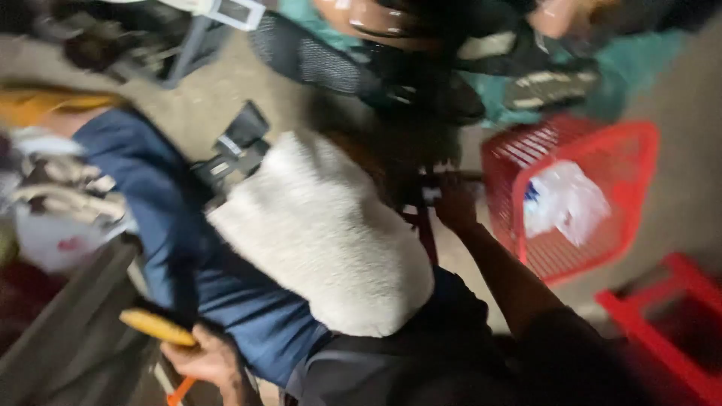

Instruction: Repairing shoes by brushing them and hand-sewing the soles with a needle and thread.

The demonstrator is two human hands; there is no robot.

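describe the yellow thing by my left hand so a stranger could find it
Start at the big white fleecy cushion in the middle, then drop to the lower left corner. There the left hand grips a yellow handle, the only bright yellow piece against blue cloth.

Dim light, heavy motion blur
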